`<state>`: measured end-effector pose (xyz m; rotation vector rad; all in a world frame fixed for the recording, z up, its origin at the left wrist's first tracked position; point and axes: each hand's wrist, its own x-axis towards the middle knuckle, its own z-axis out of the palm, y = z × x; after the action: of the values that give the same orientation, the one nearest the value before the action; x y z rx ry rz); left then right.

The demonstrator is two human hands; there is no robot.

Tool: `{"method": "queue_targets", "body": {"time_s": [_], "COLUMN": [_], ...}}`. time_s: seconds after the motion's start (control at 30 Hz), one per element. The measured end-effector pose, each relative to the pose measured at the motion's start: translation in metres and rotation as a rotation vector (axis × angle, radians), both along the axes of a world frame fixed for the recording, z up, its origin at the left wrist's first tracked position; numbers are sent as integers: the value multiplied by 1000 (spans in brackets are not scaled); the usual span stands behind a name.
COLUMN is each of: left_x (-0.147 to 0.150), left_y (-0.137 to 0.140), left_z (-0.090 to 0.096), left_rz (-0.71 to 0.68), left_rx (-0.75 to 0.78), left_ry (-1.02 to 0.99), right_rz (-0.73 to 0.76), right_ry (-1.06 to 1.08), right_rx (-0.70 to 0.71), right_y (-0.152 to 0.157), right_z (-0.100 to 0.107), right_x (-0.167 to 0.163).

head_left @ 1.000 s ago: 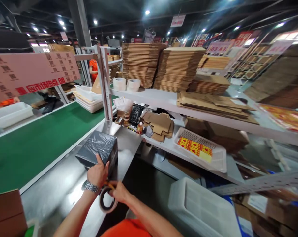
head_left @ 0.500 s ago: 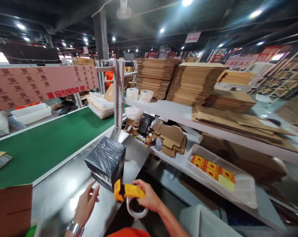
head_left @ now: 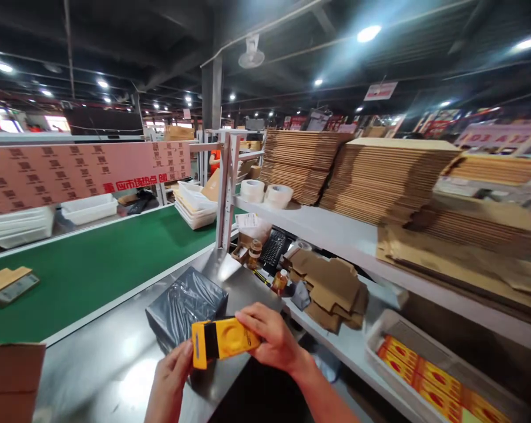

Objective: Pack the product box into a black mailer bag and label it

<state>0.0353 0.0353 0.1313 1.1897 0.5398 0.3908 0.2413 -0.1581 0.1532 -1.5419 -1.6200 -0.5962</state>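
My right hand (head_left: 274, 341) is wrapped round the back end of a yellow tape dispenser (head_left: 230, 339), which is held level with a black band near its front. At the dispenser's front left edge is my left hand (head_left: 171, 376), fingers pressed together. Whether it grips the dispenser or a tape end there cannot be made out. Just behind the dispenser, a box wrapped in shiny black plastic (head_left: 184, 305) sits on the metal table (head_left: 93, 364). The dispenser and my left hand hide part of its near side.
A green conveyor belt (head_left: 102, 252) runs along the left. On the right, a shelf (head_left: 318, 226) bears tape rolls (head_left: 278, 196) and stacked flat cardboard (head_left: 384, 176). Below are cardboard pieces (head_left: 327, 282) and a white basket (head_left: 375, 332) of red-yellow packs. A brown carton (head_left: 12, 382) stands lower left.
The tape dispenser has come up and left in my right hand, in front of the black box. My left hand has moved right to its front end, fingers closing. The view has shifted.
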Motion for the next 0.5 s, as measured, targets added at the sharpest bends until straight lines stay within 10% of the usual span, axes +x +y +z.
{"method": "queue_targets", "body": {"time_s": [0.3,0.5], "left_x": [37,-25], "left_y": [9,60], "left_z": [29,30], "left_rz": [433,765], "left_rx": [419,579], "left_ry": [246,501], "right_rz": [2,-85], "right_ry": [-169,61], "right_rx": [46,83], "right_y": [56,89], "right_z": [1,-3], "right_x": [64,185]}}
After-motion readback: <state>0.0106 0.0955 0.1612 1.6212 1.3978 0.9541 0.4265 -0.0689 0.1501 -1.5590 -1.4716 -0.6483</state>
